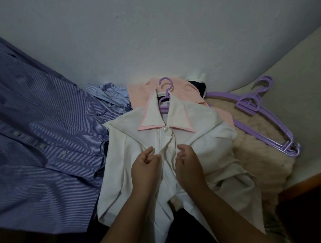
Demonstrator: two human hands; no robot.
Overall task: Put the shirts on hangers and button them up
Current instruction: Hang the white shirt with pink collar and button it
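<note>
A white shirt (pixel 202 143) with a pink-edged collar lies front up in the middle, on a purple hanger (pixel 166 90) whose hook sticks out above the collar. Its top pearl button (pixel 165 129) is fastened. My left hand (pixel 145 165) pinches the left edge of the button placket just below the chest. My right hand (pixel 189 165) has curled fingers on the right edge of the placket, close beside the left hand. The button between my fingers is hidden.
A large blue striped shirt (pixel 38 143) lies buttoned to the left. A crumpled light blue striped shirt (pixel 111 97) and a pink garment (pixel 138 93) lie behind. Spare purple hangers (pixel 261 121) rest at the right on a cream fuzzy cover (pixel 253 154). A white wall stands behind.
</note>
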